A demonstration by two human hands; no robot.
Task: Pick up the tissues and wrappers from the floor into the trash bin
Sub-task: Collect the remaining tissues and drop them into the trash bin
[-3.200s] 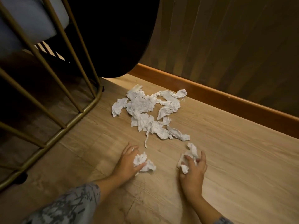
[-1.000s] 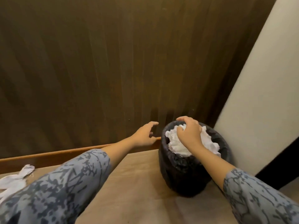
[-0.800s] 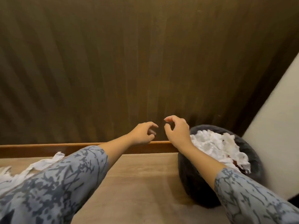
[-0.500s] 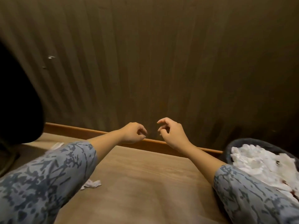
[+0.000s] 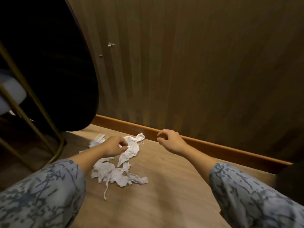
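A pile of crumpled white tissues (image 5: 115, 173) lies on the wooden floor, stretching from near the baseboard toward me. My left hand (image 5: 115, 145) hovers over the far part of the pile with loosely curled fingers and holds nothing. To the right of the pile, my right hand (image 5: 171, 140) is in the air near the baseboard, also loosely curled and empty. At the right edge is a dark shape (image 5: 290, 176), which may be the trash bin; most of it is cut off.
A gold metal chair frame (image 5: 41, 116) with a grey cushion stands at the left, beside a large black rounded object (image 5: 54, 63). A wooden baseboard (image 5: 213, 145) runs along the dark panelled wall. Bare floor lies right of the tissues.
My view has swung left from the tissue-filled bin back to the pile on the floor. Both hands, now empty, have moved over toward the tissues.
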